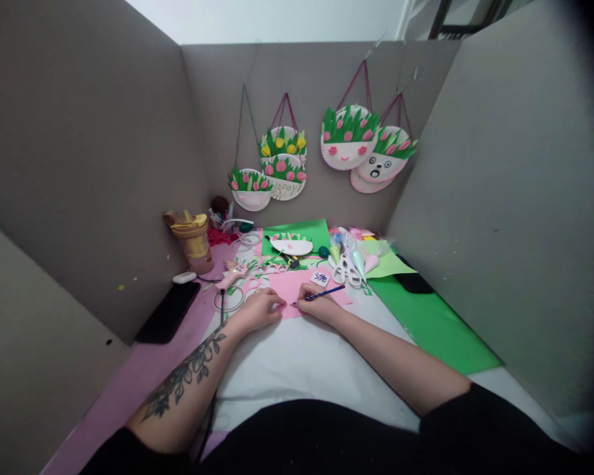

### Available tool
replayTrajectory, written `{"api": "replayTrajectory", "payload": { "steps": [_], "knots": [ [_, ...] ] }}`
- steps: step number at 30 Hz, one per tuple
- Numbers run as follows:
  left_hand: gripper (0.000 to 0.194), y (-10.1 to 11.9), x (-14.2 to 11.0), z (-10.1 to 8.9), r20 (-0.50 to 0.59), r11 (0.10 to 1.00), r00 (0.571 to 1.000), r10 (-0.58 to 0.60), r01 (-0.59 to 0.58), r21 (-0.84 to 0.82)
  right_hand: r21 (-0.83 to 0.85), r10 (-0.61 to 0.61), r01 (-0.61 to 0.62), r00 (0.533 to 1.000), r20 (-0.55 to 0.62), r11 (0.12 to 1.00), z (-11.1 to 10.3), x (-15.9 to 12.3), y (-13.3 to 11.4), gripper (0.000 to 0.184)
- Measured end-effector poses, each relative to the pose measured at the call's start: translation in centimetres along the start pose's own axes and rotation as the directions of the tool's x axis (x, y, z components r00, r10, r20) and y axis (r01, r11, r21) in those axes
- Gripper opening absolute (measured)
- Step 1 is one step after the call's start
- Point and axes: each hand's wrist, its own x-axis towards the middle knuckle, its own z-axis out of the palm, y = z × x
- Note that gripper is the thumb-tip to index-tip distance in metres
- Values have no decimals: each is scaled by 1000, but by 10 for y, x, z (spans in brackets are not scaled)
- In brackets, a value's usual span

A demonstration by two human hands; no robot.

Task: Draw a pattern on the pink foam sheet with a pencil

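My right hand [317,303] is closed round a dark blue pencil [329,291], whose point touches a sheet of pink paper [290,284]. At the sheet's left side rests my left hand [261,309], loosely curved, thumb and forefinger apart and fingertips on the paper. A small white eraser [319,278] with dark lettering lies on the sheet just beyond my right hand. Farther back, a cut paper plate [291,247] with green paper leaves and a pink piece lies on green paper [319,231].
A pink glue gun [231,274] lies left of the pink sheet; white-handled scissors [345,272] lie right. A phone [168,313] and a tumbler [192,241] stand along the left wall. Green sheets [435,320] cover the right side. Decorated plates [349,138] hang on the back panel.
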Motion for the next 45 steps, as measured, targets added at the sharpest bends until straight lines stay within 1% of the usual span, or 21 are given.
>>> {"api": "replayTrajectory", "payload": {
  "steps": [3,6,11,15,18,22,28,32,40,45],
  "knots": [
    [32,1,0,-1,0,1000,1000,1,-1,9,20,4,-3,1000,-31,1000,-1,0,1,16],
    [32,2,0,-1,1,1000,1000,-2,2,10,34,11,-10,1000,-22,999,0,0,2,17],
    [33,1,0,0,-1,1000,1000,-1,1,7,-24,5,-4,1000,26,1000,1,0,1,12],
    [33,1,0,-1,-2,1000,1000,-1,1,9,-31,9,-10,1000,-8,999,0,0,1,16],
    [32,1,0,-1,-1,1000,1000,-10,10,9,6,10,-10,999,-32,1000,-1,-1,2,18],
    [32,2,0,-2,1,1000,1000,-10,10,6,53,22,-21,999,-30,998,-1,-1,2,16],
    [32,3,-1,-2,-1,1000,1000,1,-1,-1,-19,-4,5,1000,12,1000,0,-1,-2,14],
    [33,3,-1,-2,-1,1000,1000,-3,3,1,-37,-3,2,1000,-10,999,-1,0,-2,17],
    [32,2,-1,-1,-5,1000,1000,-7,7,-1,44,31,-29,999,-38,999,-3,-1,4,17],
    [33,2,-1,-1,1,1000,1000,-5,5,-3,57,28,-27,999,-19,998,-2,-1,3,16]
  ]
}}
